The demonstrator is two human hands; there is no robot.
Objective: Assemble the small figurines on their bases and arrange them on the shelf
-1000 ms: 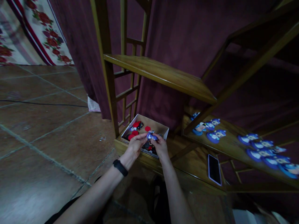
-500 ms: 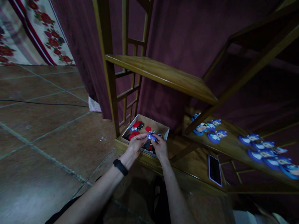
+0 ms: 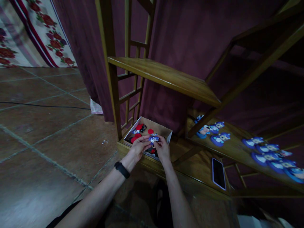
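A small blue-and-white figurine (image 3: 154, 139) is pinched between the fingertips of both my hands, just above an open cardboard box (image 3: 161, 129). My left hand (image 3: 138, 147), with a black band on its wrist, grips it from the left. From the right, my right hand (image 3: 162, 150) closes on it. Inside the box lie several figurines with red and black parts, among them a red-based one (image 3: 139, 127) at the back left and a red round piece (image 3: 150, 131). My hands hide part of the box's contents.
The box stands on a low wooden shelf (image 3: 184, 152). A phone (image 3: 218, 173) lies to the right. Several blue-based figurines (image 3: 220, 138) rest on a neighbouring shelf. Above the box juts a wooden board (image 3: 163, 76). Shelf posts (image 3: 114, 104) rise at the left, beside a tiled floor (image 3: 59, 139).
The figurine has turned in my fingers, so more of its white and blue detail shows. Both hands stay almost in the same place over the box.
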